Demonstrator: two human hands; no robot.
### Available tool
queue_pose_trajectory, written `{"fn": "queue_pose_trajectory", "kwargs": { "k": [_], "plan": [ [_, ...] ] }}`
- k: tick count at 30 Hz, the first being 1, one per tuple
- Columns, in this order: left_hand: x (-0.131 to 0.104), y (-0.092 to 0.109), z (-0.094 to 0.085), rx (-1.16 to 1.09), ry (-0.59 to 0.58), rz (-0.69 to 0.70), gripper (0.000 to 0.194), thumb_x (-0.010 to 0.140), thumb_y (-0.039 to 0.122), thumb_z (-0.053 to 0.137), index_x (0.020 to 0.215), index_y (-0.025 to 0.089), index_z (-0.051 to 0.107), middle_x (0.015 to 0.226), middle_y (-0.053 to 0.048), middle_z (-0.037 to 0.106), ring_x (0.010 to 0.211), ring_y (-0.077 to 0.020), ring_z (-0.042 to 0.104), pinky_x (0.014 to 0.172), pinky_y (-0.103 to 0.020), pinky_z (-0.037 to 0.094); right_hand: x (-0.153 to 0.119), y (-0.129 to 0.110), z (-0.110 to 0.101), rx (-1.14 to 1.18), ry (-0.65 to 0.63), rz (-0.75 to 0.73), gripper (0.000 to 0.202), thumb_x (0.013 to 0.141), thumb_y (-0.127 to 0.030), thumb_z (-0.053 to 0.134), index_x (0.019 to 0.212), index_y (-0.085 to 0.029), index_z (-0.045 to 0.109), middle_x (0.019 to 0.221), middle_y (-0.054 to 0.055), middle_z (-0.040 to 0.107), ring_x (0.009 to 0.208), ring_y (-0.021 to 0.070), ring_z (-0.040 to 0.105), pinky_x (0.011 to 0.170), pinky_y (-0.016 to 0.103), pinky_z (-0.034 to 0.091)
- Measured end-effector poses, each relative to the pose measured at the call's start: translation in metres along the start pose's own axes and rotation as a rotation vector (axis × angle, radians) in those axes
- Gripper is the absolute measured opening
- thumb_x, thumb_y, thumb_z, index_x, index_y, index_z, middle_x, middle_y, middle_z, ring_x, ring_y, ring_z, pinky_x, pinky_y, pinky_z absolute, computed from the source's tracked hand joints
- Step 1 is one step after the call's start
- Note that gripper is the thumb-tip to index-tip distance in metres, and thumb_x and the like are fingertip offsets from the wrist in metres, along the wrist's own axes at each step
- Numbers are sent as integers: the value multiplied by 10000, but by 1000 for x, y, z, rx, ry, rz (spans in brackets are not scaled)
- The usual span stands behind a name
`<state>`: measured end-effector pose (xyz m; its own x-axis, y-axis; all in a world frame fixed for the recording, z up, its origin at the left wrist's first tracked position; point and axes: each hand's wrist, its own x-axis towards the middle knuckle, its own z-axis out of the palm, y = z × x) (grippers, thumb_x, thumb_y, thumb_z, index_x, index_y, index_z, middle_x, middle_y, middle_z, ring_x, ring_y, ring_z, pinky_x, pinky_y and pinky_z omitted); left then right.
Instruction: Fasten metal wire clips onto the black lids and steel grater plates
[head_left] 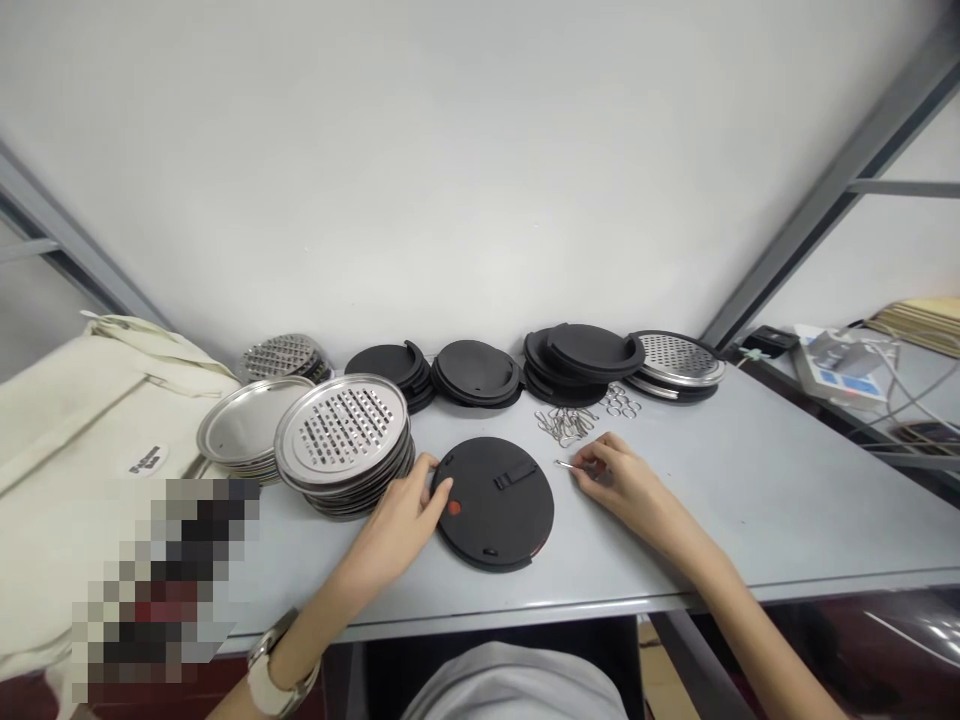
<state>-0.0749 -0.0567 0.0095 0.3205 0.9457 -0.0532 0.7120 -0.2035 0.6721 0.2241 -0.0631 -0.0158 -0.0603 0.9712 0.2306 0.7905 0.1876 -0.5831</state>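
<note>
A round black plastic disc (487, 530) lies flat on the grey table in front of me, with a red dot near its left edge and a slot-like part on its face. My left hand (409, 515) grips the disc's left rim between thumb and fingers. To the right of the disc, my right hand (619, 485) pinches a small thin metal piece (564, 464), its tip pointing left; its exact kind is too small to tell. Just beyond that hand lie a pile of bent metal wire clips (564, 426) and several metal rings (621, 400).
Stacked perforated metal grater discs (349, 430) stand at left, beside plain metal discs (251, 420). Black round discs (476, 370) are stacked along the wall, with a taller black stack (592, 350) and another grater disc (679, 358) further right. A cream bag (75, 450) occupies the left edge.
</note>
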Motion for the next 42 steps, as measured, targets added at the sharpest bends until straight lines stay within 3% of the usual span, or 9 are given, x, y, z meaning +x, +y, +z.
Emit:
{"fn": "queue_pose_trajectory", "kwargs": {
  "k": [4, 8, 15, 20, 23, 30, 33, 36, 42],
  "plan": [
    [-4, 5, 0, 141, 23, -31, 241, 954, 386, 344, 1081, 217, 460, 703, 7, 564, 695, -190, 590, 661, -288, 405, 0, 0, 0, -8, -18, -2, 109, 807, -250, 523, 750, -200, 601, 848, 53, 545, 740, 193, 590, 708, 325, 499],
    [-10, 7, 3, 239, 109, -44, 203, 945, 338, 371, 1077, 217, 466, 811, -16, 585, 719, -193, 603, 651, -297, 412, -3, -6, -6, 9, -8, -34, 76, 837, -252, 511, 806, -216, 570, 930, 57, 579, 907, 231, 588, 838, 373, 461],
    [-9, 22, 9, 260, 92, 237, 147, 938, 222, 383, 1021, 222, 505, 995, -25, 551, 830, -170, 579, 724, -302, 451, -5, -22, -5, 153, -58, -23, 79, 899, -269, 468, 859, -238, 529, 941, 10, 654, 919, 215, 602, 828, 337, 439],
    [15, 40, 18, 220, 7, 468, 127, 930, 226, 455, 1047, 214, 502, 1021, -35, 541, 954, -191, 549, 824, -320, 457, 3, -26, 8, 147, -23, -72, 84, 876, -247, 493, 830, -224, 559, 890, 19, 659, 896, 220, 595, 874, 375, 406],
    [36, 45, 27, 251, -14, 526, 142, 903, 280, 531, 1012, 195, 497, 1018, -52, 533, 940, -208, 542, 810, -332, 459, 5, -26, 12, 173, -23, -71, 92, 867, -271, 509, 818, -217, 564, 878, 32, 658, 887, 226, 597, 868, 390, 416],
    [60, 43, 38, 241, -56, 542, 67, 892, 255, 499, 906, 192, 485, 908, -28, 531, 823, -178, 538, 719, -293, 440, 11, -18, 15, 335, -15, -2, 195, 839, -330, 588, 983, -200, 614, 854, 51, 671, 874, 220, 631, 865, 379, 463],
    [62, 42, 38, 255, -7, 483, 50, 878, 238, 489, 886, 190, 480, 880, -21, 526, 761, -171, 534, 676, -292, 426, 23, -17, 12, 335, -55, -14, 197, 847, -357, 587, 907, -199, 689, 901, 71, 691, 915, 237, 634, 870, 382, 470],
    [64, 41, 39, 304, 53, 437, 42, 874, 230, 479, 886, 190, 477, 867, -20, 522, 741, -176, 531, 658, -300, 420, 36, -20, 11, 281, -71, -58, 209, 871, -360, 573, 875, -216, 724, 943, 70, 710, 936, 244, 625, 850, 379, 471],
    [69, 37, 43, 310, 96, 392, 33, 884, 228, 469, 889, 196, 461, 882, -21, 523, 800, -188, 532, 699, -314, 442, 45, -21, 16, 22, 18, -209, 235, 955, -310, 464, 952, -225, 683, 857, 63, 695, 809, 234, 567, 821, 422, 406]
  ]
}}
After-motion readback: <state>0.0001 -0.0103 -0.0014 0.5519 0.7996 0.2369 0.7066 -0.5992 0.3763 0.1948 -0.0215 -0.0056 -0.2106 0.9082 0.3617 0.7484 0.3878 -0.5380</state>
